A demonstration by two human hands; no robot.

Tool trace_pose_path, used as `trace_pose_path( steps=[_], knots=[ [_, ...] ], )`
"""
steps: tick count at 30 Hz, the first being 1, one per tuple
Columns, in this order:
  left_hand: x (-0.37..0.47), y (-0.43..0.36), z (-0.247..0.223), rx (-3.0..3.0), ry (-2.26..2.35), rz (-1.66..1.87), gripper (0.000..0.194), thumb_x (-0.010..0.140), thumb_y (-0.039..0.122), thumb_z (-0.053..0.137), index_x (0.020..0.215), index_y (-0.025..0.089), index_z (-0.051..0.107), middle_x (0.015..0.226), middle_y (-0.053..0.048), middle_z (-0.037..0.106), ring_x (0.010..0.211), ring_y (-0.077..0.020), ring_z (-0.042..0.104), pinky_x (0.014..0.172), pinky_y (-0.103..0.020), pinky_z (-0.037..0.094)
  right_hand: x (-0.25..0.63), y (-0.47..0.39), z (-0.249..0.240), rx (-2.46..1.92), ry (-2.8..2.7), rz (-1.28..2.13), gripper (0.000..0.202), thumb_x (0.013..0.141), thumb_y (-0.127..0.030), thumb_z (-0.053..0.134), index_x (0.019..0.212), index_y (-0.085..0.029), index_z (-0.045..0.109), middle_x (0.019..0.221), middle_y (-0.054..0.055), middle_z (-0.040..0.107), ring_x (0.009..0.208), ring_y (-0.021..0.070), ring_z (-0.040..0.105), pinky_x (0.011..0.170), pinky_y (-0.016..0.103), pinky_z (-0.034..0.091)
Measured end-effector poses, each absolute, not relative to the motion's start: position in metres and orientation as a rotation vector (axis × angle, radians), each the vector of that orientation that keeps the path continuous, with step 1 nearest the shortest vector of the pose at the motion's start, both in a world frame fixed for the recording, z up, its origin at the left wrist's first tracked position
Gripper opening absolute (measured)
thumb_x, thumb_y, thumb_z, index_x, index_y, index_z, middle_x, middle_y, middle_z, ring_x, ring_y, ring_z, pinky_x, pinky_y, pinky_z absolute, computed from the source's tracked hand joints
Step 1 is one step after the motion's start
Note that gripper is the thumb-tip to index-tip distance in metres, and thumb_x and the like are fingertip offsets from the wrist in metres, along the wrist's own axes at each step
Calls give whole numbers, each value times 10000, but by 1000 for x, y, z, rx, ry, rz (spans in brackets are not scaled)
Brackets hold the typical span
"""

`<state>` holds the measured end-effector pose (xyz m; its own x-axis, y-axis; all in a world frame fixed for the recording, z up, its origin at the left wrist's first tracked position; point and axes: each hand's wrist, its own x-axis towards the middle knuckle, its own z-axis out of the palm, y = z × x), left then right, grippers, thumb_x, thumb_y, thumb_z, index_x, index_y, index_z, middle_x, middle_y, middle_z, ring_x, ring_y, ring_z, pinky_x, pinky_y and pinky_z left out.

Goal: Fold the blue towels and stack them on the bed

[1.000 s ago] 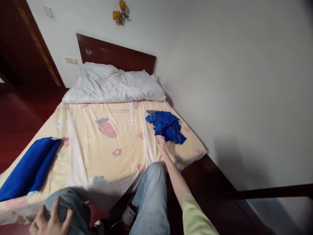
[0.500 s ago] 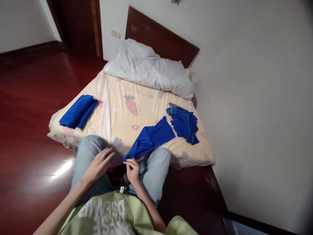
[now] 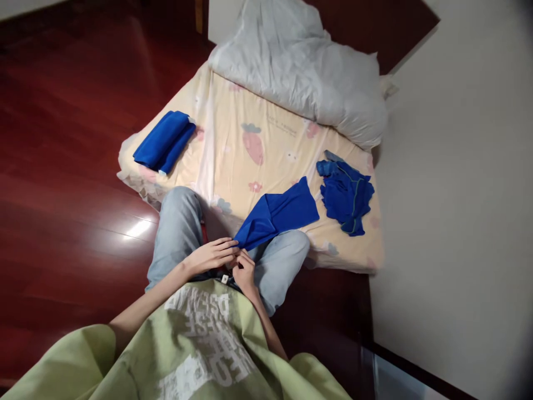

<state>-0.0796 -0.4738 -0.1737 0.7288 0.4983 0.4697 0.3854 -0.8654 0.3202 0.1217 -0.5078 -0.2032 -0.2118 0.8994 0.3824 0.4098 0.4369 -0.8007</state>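
Meeting now at blue cloth (image 3: 287, 210); both hands (image 3: 214, 254) (image 3: 245, 270)

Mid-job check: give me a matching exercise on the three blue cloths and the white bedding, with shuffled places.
1. Folded blue cloth
2. Crumpled blue cloth
3. Spread blue cloth
4. White bedding

A. One end at the left hand and right hand
B. Nearest the headboard
C. By the bed's right edge
D. By its left edge

Pairs: 1-D, 2-C, 3-A, 4-B

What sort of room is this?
Most likely a bedroom: there's a bed with a patterned sheet, white bedding bunched at its head, and a dark headboard behind.
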Motion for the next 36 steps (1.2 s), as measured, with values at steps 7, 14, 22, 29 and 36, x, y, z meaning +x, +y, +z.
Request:
trace_pose_path(
  steps=[7,14,22,29,36],
  knots=[
    [-89,-468,-162,2879,692,826,208,1015,78,513,1061,178,690,1073,-91,735,1140,-188,668,1127,-409,527,119,-506,-190,-1066,-1811,667,306,892,-37,499,665,-240,465,829,16,706,826,160,674,773,300,551],
    [-104,-469,-151,2899,786,775,175,1018,82,514,961,157,662,936,-75,693,979,-192,634,986,-358,530,133,-493,-188,-1136,-1938,751,195,930,-104,559,884,-256,672,990,30,794,922,176,754,876,331,605],
    [-146,-484,-122,2767,953,972,182,1024,79,500,1094,175,637,953,-74,684,845,-172,611,775,-315,501,176,-437,-191,-1300,-2017,519,291,834,-60,509,922,-220,736,1027,72,789,996,209,724,959,381,576],
    [-187,-501,-95,2837,1222,1228,273,996,59,544,1233,185,594,918,-52,679,758,-155,614,709,-316,544,244,-385,-178,-1709,-1805,126,416,686,-38,449,935,-175,754,987,106,776,974,230,703,940,375,551],
    [-229,-520,-80,2502,1394,1586,375,1004,141,597,1349,278,648,877,-26,673,653,-135,590,566,-300,492,300,-364,-167,-1866,-1588,-54,409,738,-70,431,993,-120,747,1048,173,758,990,260,691,894,377,550]
  ],
)
